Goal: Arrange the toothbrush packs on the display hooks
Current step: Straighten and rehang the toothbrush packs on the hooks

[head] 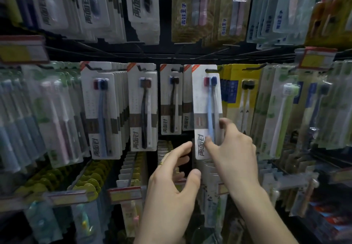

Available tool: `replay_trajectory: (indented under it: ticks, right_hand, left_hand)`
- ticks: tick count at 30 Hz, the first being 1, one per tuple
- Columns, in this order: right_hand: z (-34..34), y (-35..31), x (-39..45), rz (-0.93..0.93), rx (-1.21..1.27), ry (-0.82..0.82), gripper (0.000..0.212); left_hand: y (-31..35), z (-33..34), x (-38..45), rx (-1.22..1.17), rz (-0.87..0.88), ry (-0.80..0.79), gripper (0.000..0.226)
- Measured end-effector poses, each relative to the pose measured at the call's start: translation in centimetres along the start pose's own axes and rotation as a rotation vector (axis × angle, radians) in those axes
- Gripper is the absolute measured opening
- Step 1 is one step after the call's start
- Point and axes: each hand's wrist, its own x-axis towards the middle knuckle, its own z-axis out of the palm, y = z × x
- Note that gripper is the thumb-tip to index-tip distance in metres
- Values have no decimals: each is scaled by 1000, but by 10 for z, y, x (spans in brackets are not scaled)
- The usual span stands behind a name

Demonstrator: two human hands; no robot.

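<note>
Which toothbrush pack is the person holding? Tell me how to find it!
Look at the middle row of hooks, near the centre, just left of the yellow packs. There the right hand pinches the bottom of a white toothbrush pack. It sticks out in front of its neighbours, and it holds a red-headed and a blue-headed brush, while the packs to its left hold dark ones.

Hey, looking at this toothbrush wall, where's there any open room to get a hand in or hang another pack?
One dark gap sits below the short black-brush packs, left of the pack the right hand pinches; the left hand is reaching into it. The hook above holds few packs. Everywhere else is crowded, notably the thick stack at left.
</note>
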Motion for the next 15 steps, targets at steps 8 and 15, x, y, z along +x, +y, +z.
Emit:
replay_trajectory:
  ticks: [8,15]
  right_hand:
    - [52,-30,70,47,-157,-164,45]
    - [103,-14,108,47,-206,-102,71]
  left_hand:
    - [-11,-12,6,5,-26,1,38]
    - [-17,-34,9,-46,-17,67,51]
